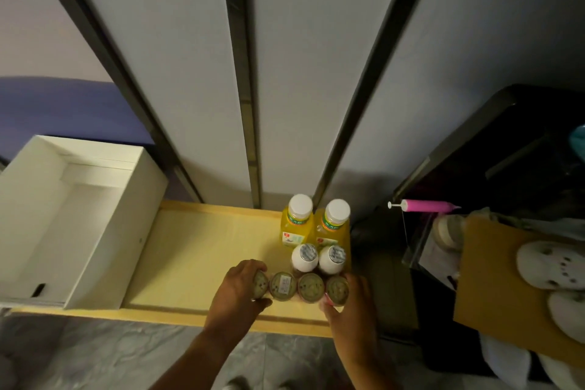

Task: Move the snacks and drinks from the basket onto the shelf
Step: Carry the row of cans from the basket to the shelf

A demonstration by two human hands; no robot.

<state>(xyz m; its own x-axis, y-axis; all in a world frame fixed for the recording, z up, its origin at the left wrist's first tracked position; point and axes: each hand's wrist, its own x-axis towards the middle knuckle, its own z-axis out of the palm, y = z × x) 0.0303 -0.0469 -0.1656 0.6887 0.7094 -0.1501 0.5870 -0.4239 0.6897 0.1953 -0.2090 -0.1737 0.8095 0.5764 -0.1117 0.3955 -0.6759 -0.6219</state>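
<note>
Shelf [202,250] bare between white box [104,231] and bottles [316,231].

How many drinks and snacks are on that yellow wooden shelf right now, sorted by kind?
Tall yellow juice bottles with white caps: 2
Short white-capped dark bottles: 2
Small round green-lidded snack cups: 4, in a row, held at its ends by the left hand and right hand
Total: 8
The white open box on the shelf looks empty.

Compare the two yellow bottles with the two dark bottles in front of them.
The yellow bottles stand taller, at the back; the dark bottles are shorter, nearer the row of cups. Yellow ones have plain white caps; dark ones have printed tops. Both pairs stand upright on the shelf.
</note>
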